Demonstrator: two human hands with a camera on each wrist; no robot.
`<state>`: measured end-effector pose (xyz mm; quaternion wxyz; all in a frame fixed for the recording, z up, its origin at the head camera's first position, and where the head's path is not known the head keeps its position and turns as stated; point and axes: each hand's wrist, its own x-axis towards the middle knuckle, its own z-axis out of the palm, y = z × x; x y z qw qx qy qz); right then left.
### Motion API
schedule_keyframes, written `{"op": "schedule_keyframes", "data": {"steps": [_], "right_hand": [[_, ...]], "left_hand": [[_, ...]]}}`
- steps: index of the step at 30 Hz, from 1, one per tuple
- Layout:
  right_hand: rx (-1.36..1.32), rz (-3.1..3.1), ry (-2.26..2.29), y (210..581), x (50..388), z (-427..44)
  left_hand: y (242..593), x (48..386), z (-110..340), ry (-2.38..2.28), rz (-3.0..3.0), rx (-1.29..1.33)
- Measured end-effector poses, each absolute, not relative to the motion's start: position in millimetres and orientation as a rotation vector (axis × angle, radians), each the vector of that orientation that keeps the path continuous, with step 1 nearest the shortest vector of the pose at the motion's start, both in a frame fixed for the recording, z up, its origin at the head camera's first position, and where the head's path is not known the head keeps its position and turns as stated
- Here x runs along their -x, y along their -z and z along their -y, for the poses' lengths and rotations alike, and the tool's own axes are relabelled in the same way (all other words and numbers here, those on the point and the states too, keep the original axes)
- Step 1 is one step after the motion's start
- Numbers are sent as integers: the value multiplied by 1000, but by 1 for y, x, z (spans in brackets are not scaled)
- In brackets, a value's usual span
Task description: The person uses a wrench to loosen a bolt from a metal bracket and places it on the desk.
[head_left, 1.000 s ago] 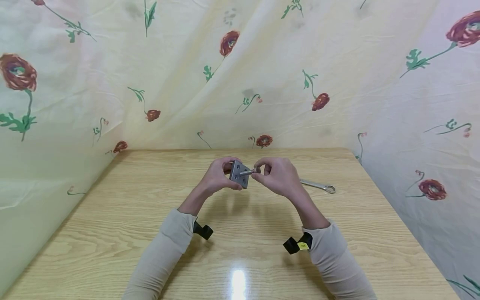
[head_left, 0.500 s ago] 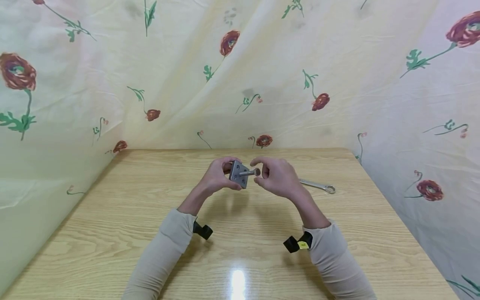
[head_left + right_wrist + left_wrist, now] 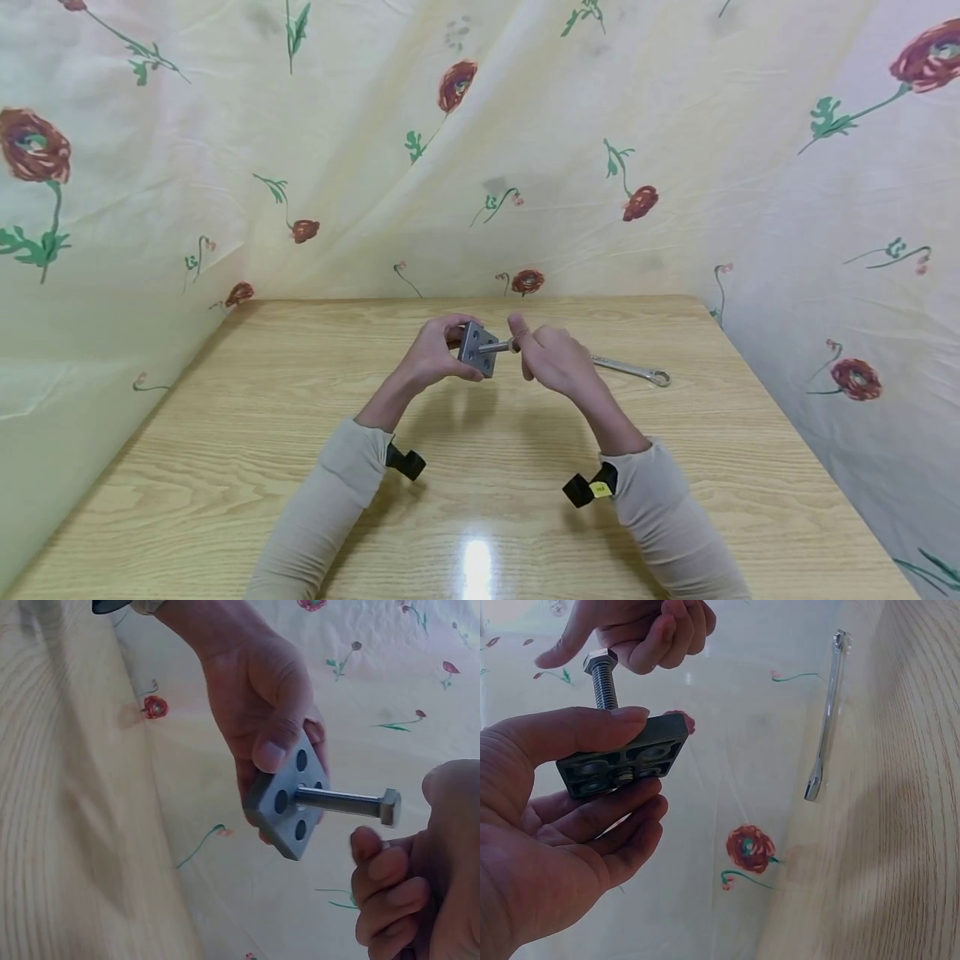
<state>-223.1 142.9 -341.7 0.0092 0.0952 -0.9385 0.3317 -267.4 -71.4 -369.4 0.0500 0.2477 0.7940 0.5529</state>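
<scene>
My left hand [image 3: 438, 352] holds a small grey square plate [image 3: 289, 799] by its edges, thumb on one face and fingers on the other. The plate has several round holes. A hex bolt [image 3: 341, 802] stands in its middle, its head pointing toward my right hand [image 3: 555, 358]. Its threaded shank [image 3: 604, 688] shows above the plate, and its tip shows at the recessed underside. Thumb and index finger of the right hand are spread apart by the bolt head, the other fingers curled. In the right wrist view a gap separates them from the head.
A combination wrench [image 3: 632, 369] lies on the wooden table [image 3: 480, 467], right of and behind the right hand. Flower-patterned cloth [image 3: 360, 150] hangs behind the table and along both sides. Black wrist cameras [image 3: 408, 463] sit at the sleeve cuffs.
My right thumb and finger have let go of the bolt head and spread apart. The right hand has since rotated, thumb now pointing up. The left hand, plate and bolt stay almost still.
</scene>
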Motion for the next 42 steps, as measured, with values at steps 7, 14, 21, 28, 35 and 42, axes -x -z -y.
{"op": "schedule_keyframes", "data": {"steps": [7, 14, 21, 28, 35, 42], "right_hand": [[-404, 2885, -1142, 346, 224, -137], [-429, 2871, -1019, 341, 223, -137], [-449, 2797, -878, 334, 221, -141], [-497, 2707, -885, 333, 220, -142], [-577, 2600, -859, 333, 219, -141], [-636, 2520, -776, 335, 219, -142]], "left_hand": [[370, 269, 72, -1683, -2420, -767], [371, 269, 72, -1682, -2413, -771], [371, 269, 72, -1685, -2407, -777], [372, 269, 72, -1682, -2422, -764], [372, 270, 72, -1691, -2422, -757], [372, 270, 71, -1693, -2411, -750]]}}
